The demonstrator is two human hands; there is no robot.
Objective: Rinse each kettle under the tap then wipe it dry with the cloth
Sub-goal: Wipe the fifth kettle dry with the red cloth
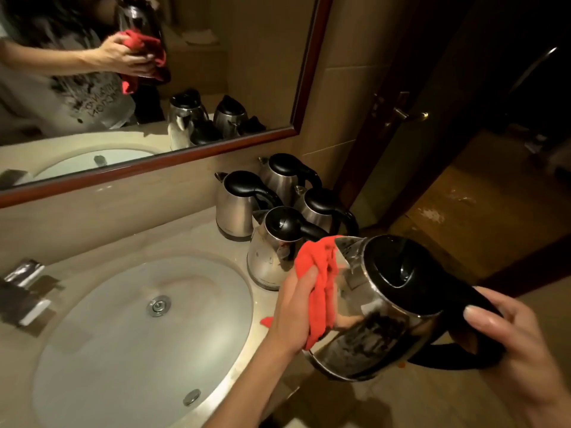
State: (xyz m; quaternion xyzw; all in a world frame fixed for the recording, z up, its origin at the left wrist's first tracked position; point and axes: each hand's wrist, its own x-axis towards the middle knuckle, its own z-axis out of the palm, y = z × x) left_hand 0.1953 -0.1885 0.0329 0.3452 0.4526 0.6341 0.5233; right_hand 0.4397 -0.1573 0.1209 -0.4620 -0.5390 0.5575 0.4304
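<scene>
My right hand [509, 341] grips the black handle of a steel kettle [383, 329], holding it tilted in the air to the right of the sink, beyond the counter's edge. My left hand [293, 313] holds a red cloth [321, 288] pressed against the kettle's shiny side, just below its spout. Several more steel kettles with black lids stand grouped on the counter behind; the nearest kettle [272, 251] is just left of the cloth. The tap [24, 288] sits at the left edge of the view, no water visible.
An oval white sink [92, 350] is set into the beige counter [173, 239]. A wood-framed mirror [312, 57] hangs above and reflects me and the kettles. An open dark door [411, 118] and wet floor lie to the right.
</scene>
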